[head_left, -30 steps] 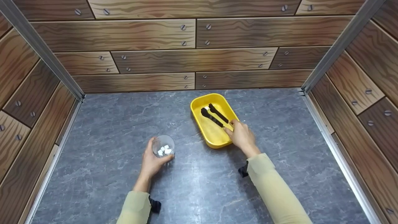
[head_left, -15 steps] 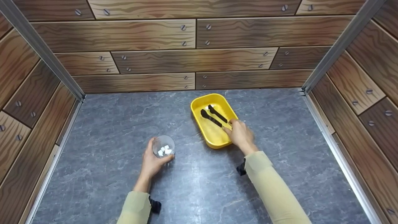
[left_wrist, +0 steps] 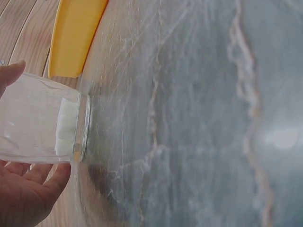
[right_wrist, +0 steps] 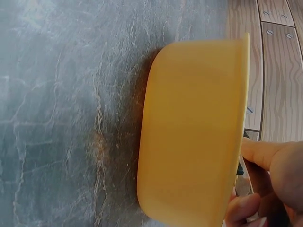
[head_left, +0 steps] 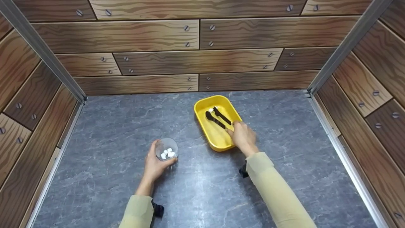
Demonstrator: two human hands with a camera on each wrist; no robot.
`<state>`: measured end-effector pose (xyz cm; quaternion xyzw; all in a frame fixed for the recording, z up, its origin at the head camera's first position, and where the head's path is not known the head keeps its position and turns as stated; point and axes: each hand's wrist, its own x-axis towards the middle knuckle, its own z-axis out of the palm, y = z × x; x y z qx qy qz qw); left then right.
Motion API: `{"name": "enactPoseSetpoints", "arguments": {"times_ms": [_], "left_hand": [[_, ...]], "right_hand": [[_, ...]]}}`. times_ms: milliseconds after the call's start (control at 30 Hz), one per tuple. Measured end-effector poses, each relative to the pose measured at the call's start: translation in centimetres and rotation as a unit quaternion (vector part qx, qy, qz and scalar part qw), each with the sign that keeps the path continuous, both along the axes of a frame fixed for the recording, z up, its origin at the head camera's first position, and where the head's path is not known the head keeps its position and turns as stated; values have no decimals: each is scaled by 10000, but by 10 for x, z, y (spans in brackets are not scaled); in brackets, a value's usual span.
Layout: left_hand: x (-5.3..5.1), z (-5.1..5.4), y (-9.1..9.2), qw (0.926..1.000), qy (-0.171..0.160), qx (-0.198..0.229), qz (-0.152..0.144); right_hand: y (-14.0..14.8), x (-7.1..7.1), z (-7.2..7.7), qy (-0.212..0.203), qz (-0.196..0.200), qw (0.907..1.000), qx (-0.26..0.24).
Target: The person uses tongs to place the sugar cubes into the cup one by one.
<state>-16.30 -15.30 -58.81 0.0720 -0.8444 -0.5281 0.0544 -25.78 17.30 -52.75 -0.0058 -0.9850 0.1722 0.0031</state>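
My left hand (head_left: pixel 154 165) holds a clear cup (head_left: pixel 162 144) around its side, thumb and fingers on opposite sides. Several white cubes (head_left: pixel 170 154) lie at the bottom of the cup, which stands on the floor in the left wrist view. Over a yellow tub (head_left: pixel 218 145), my right hand (head_left: pixel 243 135) grips a pair of black-tipped tongs (head_left: pixel 216 121). The tong arms stand apart, with their tips low inside the tub. A white piece (head_left: pixel 211 110) shows by the tips; whether they touch it I cannot tell. In the right wrist view the tub's wall (right_wrist: pixel 194 127) hides the tips.
Grey marbled floor (head_left: pixel 120 126) spreads around the cup and tub. Wood-patterned walls (head_left: pixel 158 61) close in the back and both sides, with metal rails (head_left: pixel 345 150) along the side edges. The tub stands right of and behind the cup.
My right hand and forearm have shifted slightly left, and the tongs' tips have moved a little within the tub. The left hand and cup stay in place.
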Motion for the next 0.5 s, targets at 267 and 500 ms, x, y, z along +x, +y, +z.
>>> {"name": "enactPoseSetpoints", "arguments": {"times_ms": [267,500], "left_hand": [[1,0,0,10000,2,0,8],[0,0,0,10000,19,-2,19]], "right_hand": [[-4,-4,1,-38,-1,9999,125],[-8,-10,4,-103,54,9998,169]]}}
